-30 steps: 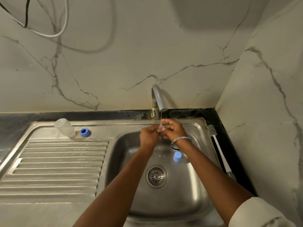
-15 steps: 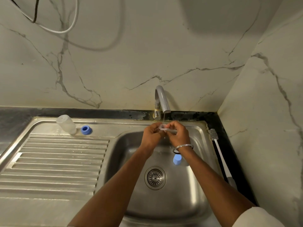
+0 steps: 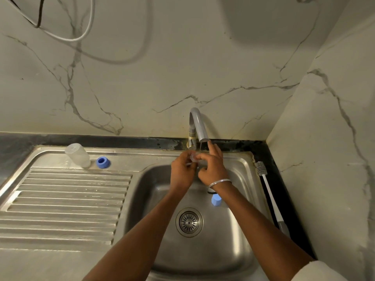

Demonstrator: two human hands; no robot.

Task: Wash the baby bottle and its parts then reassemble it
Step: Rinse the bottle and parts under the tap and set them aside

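A: Surroundings first?

B: Steel sink [image 3: 240, 159] set in a marble corner. Tap [image 3: 199, 126] at the back rim, with a thin stream falling from it. A long white brush [image 3: 268, 192] lies on the dark strip right of the basin. Drain [image 3: 189, 222] in the basin floor. A blue cap [image 3: 215, 200] lies beyond it, just under the right wrist. Cables [image 3: 81, 35] hang on the wall, upper left. Both forearms cross the basin and cover part of its floor.

A: What can't you read?

B: The right sleeve is cut off at the frame corner. The fingers cover most of the piece they hold, so only a clear rim and a stub show. Whether the bottle's mouth is up or down, I cannot tell.

A: And the bottle parts?

B: The clear bottle [image 3: 78, 155] stands on the steel table [image 3: 60, 199], at the back, left of the basin. The blue ring [image 3: 103, 162] is just beside it, not touching. The clear teat [image 3: 193, 158] is over the back of the basin, below the spout, between the hands. Left grip [image 3: 181, 171] is clamped on it from the left, fingers curled. Right grip [image 3: 213, 169] pinches it with the thumb and curled fingers. Its index finger points straight up, tip at the spout's mouth. There is a bangle [image 3: 220, 182] on the right wrist.
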